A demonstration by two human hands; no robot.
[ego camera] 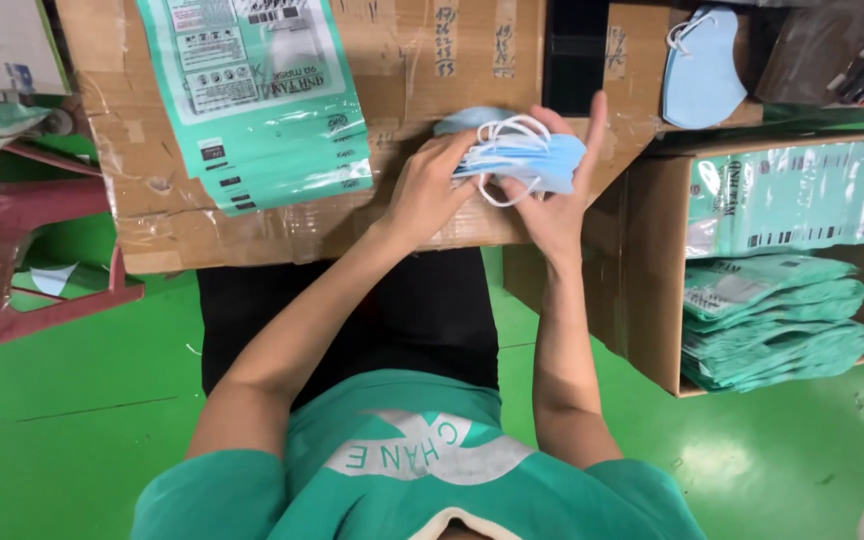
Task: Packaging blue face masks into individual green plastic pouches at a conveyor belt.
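Head view looks down past a teal shirt (422, 480) to both hands over the cardboard tabletop (152, 220): the left hand (430, 190) pinches the near edge of a small stack of blue face masks (527, 155), and the right hand (557, 200) cradles that stack from beneath, fingers spread. Left of the masks lies a pile of green printed pouches (262, 100); right of them stands an open carton (652, 260) of filled pouches, and beyond the masks one more blue mask (702, 70).
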